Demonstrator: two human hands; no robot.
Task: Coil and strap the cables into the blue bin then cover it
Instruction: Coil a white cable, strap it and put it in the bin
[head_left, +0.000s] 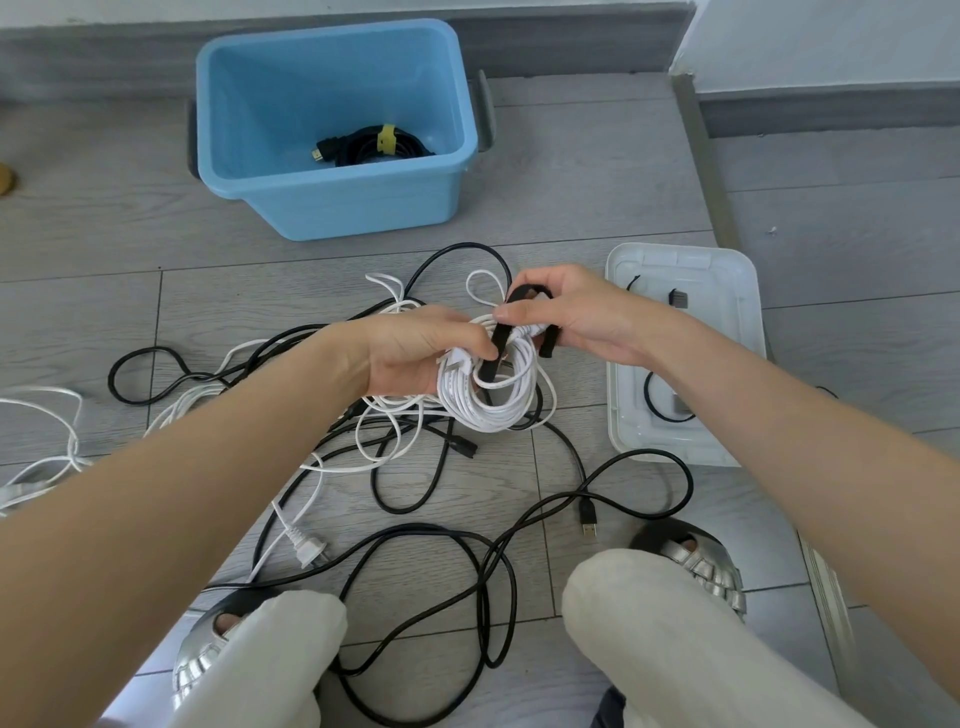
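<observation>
Coil of white cable (488, 387) hanging between both hands, left hand (415, 353) gripping its bundled top, right hand (576, 317) pinching black strap (506, 332) looped over it; blue bin (291, 208) lying straight ahead, nearer left hand, white lid (748, 291) waiting rightward.

1 blue bin (332, 202), 1 lid (748, 291), 2 hands (415, 353)

**Soft, even daylight with wide-angle bending**

The scene was brightly and evenly lit by diffuse light, without harsh glare. Shadows were faint and soft: a pale one lay under the blue bin (332, 197) on the floor (597, 171). The centre was sharp. Toward the edges the wide lens bent the floor lines, and the forearms looked stretched and slightly soft.
</observation>
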